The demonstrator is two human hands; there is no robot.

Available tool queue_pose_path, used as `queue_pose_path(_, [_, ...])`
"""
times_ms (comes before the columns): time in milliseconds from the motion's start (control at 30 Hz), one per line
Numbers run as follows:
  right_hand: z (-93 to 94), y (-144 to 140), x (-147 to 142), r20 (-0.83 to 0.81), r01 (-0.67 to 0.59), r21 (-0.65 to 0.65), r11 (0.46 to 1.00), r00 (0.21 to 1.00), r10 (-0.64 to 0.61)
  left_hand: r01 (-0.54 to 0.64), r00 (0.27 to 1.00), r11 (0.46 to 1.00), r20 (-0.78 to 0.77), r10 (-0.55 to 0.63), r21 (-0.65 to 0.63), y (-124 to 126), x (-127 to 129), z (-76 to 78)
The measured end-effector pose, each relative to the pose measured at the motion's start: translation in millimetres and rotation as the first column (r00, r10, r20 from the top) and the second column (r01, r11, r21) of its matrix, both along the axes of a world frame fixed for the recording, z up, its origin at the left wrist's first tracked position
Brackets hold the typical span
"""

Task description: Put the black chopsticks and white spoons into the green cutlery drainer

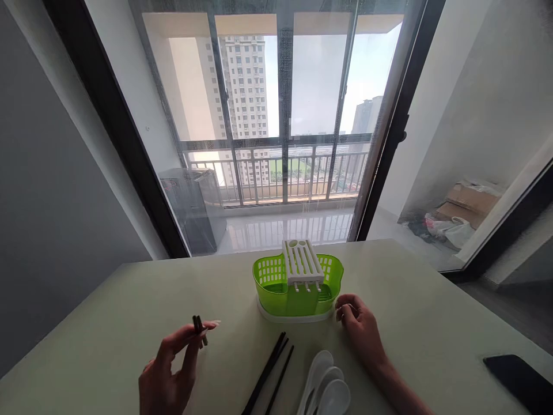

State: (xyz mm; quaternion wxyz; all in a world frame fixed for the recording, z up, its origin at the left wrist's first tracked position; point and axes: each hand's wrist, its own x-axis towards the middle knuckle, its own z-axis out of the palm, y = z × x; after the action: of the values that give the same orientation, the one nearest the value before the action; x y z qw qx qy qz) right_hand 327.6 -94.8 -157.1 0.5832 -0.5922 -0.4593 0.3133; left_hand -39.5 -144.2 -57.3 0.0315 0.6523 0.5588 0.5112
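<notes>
My left hand (pixel 170 366) is closed in a pinch on dark chopsticks (pixel 199 329), seen nearly end-on above the table's left part. A green cutlery basket (pixel 276 301) with a white slotted rack (pixel 302 262) across its top stands on a white base. Beside its right end rests my right hand (pixel 358 323), fingers loosely curled and nothing visible in them. I cannot tell whether the fingertips touch the base. Several black chopsticks (pixel 270 369) lie in front of the basket. To their right are white spoons (pixel 324 366), partly overlapping and cut off below.
A pale table (pixel 216 288) bears everything. On its right side lies a black phone-like slab (pixel 518 374). Beyond the far edge are a glass door and a balcony with a dark boxy appliance (pixel 194 210). Cardboard and bags (pixel 462 219) sit on the floor at right.
</notes>
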Motion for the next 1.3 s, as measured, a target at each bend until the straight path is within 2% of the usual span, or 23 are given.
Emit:
queue_pose_path(33, [0.4,-1,0,-0.016,0.008,0.011,1.0,1.0,-0.007,-0.015,0.989,1.0,0.149,0.017,-0.013,-3,6,3.9])
queue_pose_path(100, [1.6,-3,-2,-0.041,0.024,0.042,0.999,0.999,-0.022,0.014,0.912,0.997,0.41,0.02,-0.08,-4,17,9.8])
queue_pose_path(233, [5.2,-9,-6,-0.058,0.037,0.083,0.996,0.998,-0.033,0.15,0.688,0.964,0.724,0.057,-0.218,3,23,6.9])
queue_pose_path(333, [9.5,-15,-8,0.023,0.022,0.121,0.992,0.999,-0.025,0.261,0.532,0.916,0.837,0.128,-0.306,9,23,-4.7])
queue_pose_path(433, [15.7,-22,-11,0.141,-0.048,0.19,0.981,0.99,0.021,0.364,0.391,0.861,0.897,0.205,-0.355,10,26,-15.0])
queue_pose_path(567, [24.8,-31,-17,0.201,-0.224,0.27,0.936,0.964,0.172,0.456,0.25,0.815,0.93,0.268,-0.357,8,37,-24.4])
queue_pose_path(667, [30.0,-36,-23,0.226,-0.358,0.231,0.905,0.924,0.308,0.497,0.169,0.806,0.947,0.274,-0.322,8,45,-31.1])
queue_pose_path(867, [33.4,-36,-31,0.193,-0.544,0.071,0.836,0.83,0.524,0.556,0.084,0.78,0.953,0.291,-0.287,5,56,-40.1])
queue_pose_path(1000, [34.0,-34,-33,0.091,-0.66,0.068,0.749,0.751,0.654,0.575,0.077,0.771,0.956,0.282,-0.274,3,61,-45.9])
queue_pose_path(1100, [31.9,-33,-33,0.044,-0.708,0.064,0.703,0.706,0.707,0.6,0.072,0.762,0.966,0.249,-0.242,2,61,-51.8])
queue_pose_path(1167, [28.8,-32,-34,0.049,-0.718,0.057,0.694,0.696,0.716,0.61,0.067,0.763,0.973,0.219,-0.214,2,61,-53.8])
queue_pose_path(1300, [23.0,-30,-36,0.063,-0.678,0.033,0.734,0.734,0.676,0.606,0.059,0.772,0.979,0.195,-0.19,-1,62,-49.2])
